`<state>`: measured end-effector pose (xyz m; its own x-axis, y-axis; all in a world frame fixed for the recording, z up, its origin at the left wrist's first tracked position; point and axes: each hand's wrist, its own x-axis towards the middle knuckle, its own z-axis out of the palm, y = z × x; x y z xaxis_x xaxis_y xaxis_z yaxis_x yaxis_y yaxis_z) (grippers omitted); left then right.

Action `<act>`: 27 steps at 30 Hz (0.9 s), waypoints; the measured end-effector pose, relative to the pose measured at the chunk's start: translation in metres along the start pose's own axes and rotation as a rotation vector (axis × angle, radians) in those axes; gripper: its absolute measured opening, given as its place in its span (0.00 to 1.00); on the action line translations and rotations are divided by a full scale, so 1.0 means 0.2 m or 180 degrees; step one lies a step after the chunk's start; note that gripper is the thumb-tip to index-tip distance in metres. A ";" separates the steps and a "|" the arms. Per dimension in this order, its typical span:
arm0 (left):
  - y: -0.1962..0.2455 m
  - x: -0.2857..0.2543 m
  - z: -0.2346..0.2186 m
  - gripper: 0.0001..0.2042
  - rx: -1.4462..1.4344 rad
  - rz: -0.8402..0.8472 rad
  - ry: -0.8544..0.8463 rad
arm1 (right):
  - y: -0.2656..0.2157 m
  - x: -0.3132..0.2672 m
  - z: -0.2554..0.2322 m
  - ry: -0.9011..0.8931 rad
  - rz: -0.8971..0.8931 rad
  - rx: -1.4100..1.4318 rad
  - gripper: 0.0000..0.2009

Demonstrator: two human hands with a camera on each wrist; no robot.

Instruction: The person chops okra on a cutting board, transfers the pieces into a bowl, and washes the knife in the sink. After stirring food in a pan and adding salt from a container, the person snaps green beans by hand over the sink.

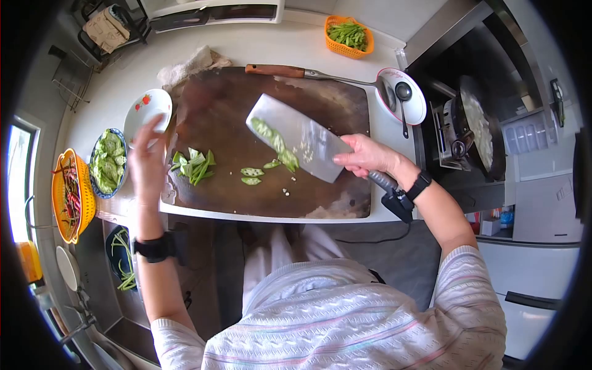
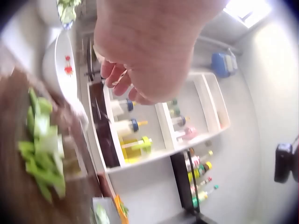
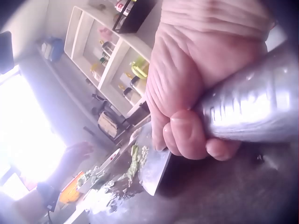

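Note:
My right hand [image 1: 370, 155] grips a cleaver [image 1: 311, 139] by its metal handle, its broad blade over the cutting board [image 1: 228, 117]. Green pepper slices [image 1: 274, 140] and pale seeds lie along the blade. A few more slices [image 1: 251, 180] sit on the board below it. My left hand [image 1: 148, 163], blurred and holding nothing, is raised at the board's left edge, its fingers overlapping a white bowl [image 1: 137, 117] with a red pattern. Beside it on the board is a pile of cut green pieces [image 1: 192, 166], also seen close in the left wrist view.
A patterned bowl of green slices [image 1: 108, 163] and a yellow basket of red chillies [image 1: 65, 200] stand at the left. A wooden-handled spatula [image 1: 277, 71] reaches to a plate [image 1: 416, 102] with a ladle. At the back is an orange basket [image 1: 349, 50]; a wok [image 1: 487, 132] sits right.

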<state>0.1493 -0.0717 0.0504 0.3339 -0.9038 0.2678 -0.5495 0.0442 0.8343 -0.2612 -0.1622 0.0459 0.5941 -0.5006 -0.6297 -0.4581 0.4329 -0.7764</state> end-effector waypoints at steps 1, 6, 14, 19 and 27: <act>0.11 -0.04 0.12 0.17 -0.0075 0.0384 -0.0257 | 0.00 -0.02 0.01 -0.0141 0.0022 -0.0221 0.13; 0.22 -0.14 0.49 0.22 0.1013 0.1416 -0.1197 | 0.15 -0.20 0.12 0.0180 -0.0081 0.0093 0.10; 0.27 -0.25 0.46 0.20 0.0900 0.1458 -0.2026 | 0.43 -0.46 0.35 0.1233 -0.0167 0.0991 0.07; 0.24 -0.31 0.38 0.28 0.1200 0.1087 -0.1720 | 0.46 -0.38 0.59 0.1213 -0.0103 0.1458 0.08; 0.22 -0.32 0.39 0.26 0.1030 0.0906 -0.1712 | 0.32 -0.20 0.85 0.1105 -0.0164 0.1434 0.08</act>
<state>0.0436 -0.0451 0.0313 -0.2378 -0.9652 0.1090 -0.7884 0.2573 0.5588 -0.2021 0.0135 0.0258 0.3213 -0.7135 -0.6227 -0.0620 0.6402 -0.7657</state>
